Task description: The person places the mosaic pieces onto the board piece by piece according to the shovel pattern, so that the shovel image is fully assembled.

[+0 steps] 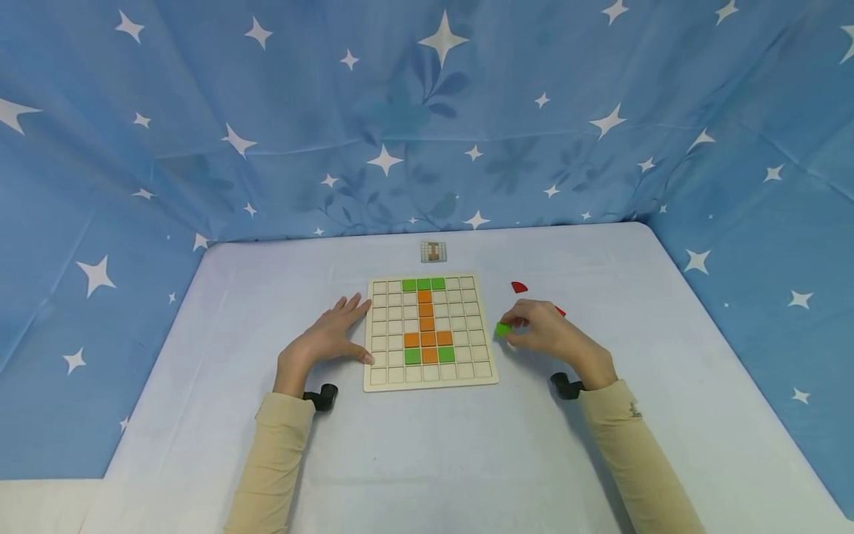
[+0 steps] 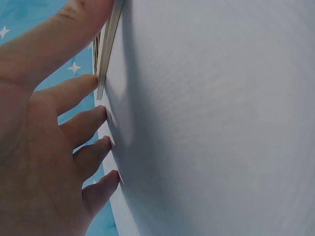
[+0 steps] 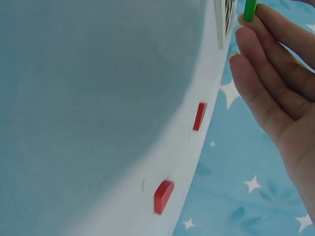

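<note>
A pale square grid board (image 1: 470, 352) lies on the white table. Orange tiles (image 1: 426, 311) form a column with a short crossbar low down; green tiles (image 1: 423, 285) make a row at the top, and one sits on each side of the column's foot. My left hand (image 1: 331, 332), fingers spread, rests at the board's left edge, with the thumb touching its rim. Just off the right edge, my right hand (image 1: 543, 330) pinches a green square tile (image 1: 503, 329) between thumb and fingertips. In the right wrist view that green tile (image 3: 250, 10) is seen edge-on at the top.
A red quarter-round piece (image 1: 519, 287) lies right of the board, and another red piece (image 1: 560, 311) is partly hidden behind my right hand. Beyond the board's far edge is a small card with a grid pattern (image 1: 434, 252). A blue starry curtain (image 1: 373, 111) surrounds the table.
</note>
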### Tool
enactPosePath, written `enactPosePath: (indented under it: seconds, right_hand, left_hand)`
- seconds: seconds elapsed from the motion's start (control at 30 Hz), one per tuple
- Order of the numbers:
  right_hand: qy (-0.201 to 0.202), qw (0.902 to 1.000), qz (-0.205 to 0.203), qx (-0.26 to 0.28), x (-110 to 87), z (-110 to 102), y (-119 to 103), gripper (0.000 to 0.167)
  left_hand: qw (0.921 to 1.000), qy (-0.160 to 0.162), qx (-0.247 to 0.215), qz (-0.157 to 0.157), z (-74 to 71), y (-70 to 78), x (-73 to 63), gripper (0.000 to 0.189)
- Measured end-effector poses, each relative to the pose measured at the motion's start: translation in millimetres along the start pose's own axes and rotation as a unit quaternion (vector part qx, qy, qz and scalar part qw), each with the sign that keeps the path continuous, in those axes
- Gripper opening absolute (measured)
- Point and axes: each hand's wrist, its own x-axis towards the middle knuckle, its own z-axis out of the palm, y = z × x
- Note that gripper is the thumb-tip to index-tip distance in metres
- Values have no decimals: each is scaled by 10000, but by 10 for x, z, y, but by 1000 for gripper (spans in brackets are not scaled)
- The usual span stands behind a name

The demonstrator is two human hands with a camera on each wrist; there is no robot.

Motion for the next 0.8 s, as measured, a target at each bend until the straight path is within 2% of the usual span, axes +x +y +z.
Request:
enactPosePath:
  seconds: [0.37, 0.8]
  right_hand:
    - [8, 9997, -241, -41, 35, 90, -153, 21]
    - [-400, 9983, -340, 269, 124, 211, -337, 24]
  left_hand:
    - [10000, -27, 11, 9, 10, -5, 6, 116]
    - [10000, -41, 27, 4, -15, -1, 2, 117]
